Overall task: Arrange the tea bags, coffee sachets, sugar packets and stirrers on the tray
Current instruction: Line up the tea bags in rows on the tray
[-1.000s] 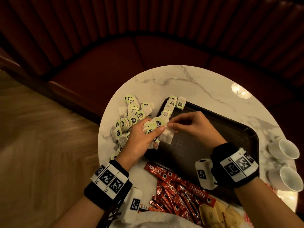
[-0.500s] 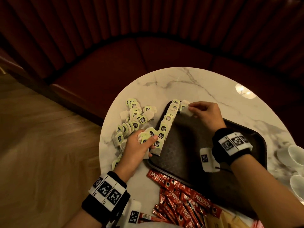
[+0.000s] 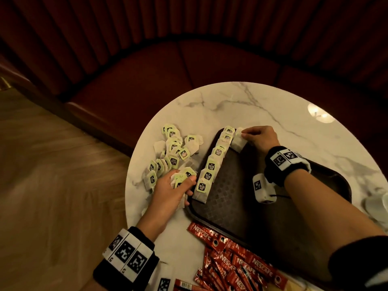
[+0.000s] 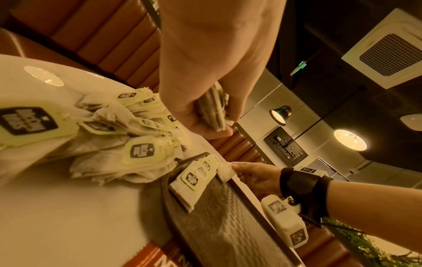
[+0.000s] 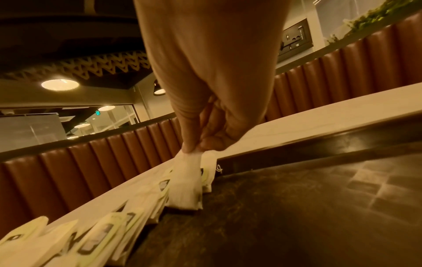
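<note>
While the right hand (image 3: 261,138) pinches a tea bag (image 3: 237,143) at the tray's (image 3: 247,198) far corner, beside the overlapping row (image 3: 212,164) along its left edge, the left hand (image 3: 171,191) grips a bundle (image 4: 213,110) over the loose pile (image 3: 172,154) on the bench (image 3: 262,106).

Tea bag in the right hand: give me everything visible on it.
The tea bag is a white, papery pouch, plain side showing, with no tag visible on it. The right hand pinches its top edge between thumb and fingertips. It hangs tilted, its lower edge resting on the dark tray at the far left corner, against the far end of the row of tea bags lining the tray's left rim.
</note>
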The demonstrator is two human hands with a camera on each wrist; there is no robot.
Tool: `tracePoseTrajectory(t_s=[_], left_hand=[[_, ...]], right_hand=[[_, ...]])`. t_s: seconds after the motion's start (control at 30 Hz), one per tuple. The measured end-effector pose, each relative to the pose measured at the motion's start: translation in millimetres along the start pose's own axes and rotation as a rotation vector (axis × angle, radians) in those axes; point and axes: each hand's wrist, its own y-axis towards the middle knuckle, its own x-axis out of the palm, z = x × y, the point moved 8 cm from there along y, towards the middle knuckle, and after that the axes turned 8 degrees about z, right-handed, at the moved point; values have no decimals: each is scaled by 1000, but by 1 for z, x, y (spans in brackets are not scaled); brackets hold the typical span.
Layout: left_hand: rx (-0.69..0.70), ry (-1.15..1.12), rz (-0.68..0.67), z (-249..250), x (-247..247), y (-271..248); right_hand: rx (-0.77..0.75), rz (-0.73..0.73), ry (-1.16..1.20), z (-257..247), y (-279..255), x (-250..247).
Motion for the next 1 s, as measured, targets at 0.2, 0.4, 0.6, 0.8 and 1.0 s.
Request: tracePoseTrajectory(t_s=[0.2, 0.4, 0.6, 0.8, 1.0], left_hand=[[-7, -4, 26, -7, -3, 2], [8, -25, 4, -3, 2, 0], [-201, -359, -50, 0, 16, -6], [-184, -364, 0, 6, 19, -4], [-196, -424, 70, 8, 23, -11]], right_hand=[[10, 58, 25, 3, 7, 3], [41, 187, 147, 2, 3, -10], [-54, 119, 264, -32, -50, -21], [-118, -387, 366, -63, -155, 13], [35, -585, 614, -74, -217, 49]])
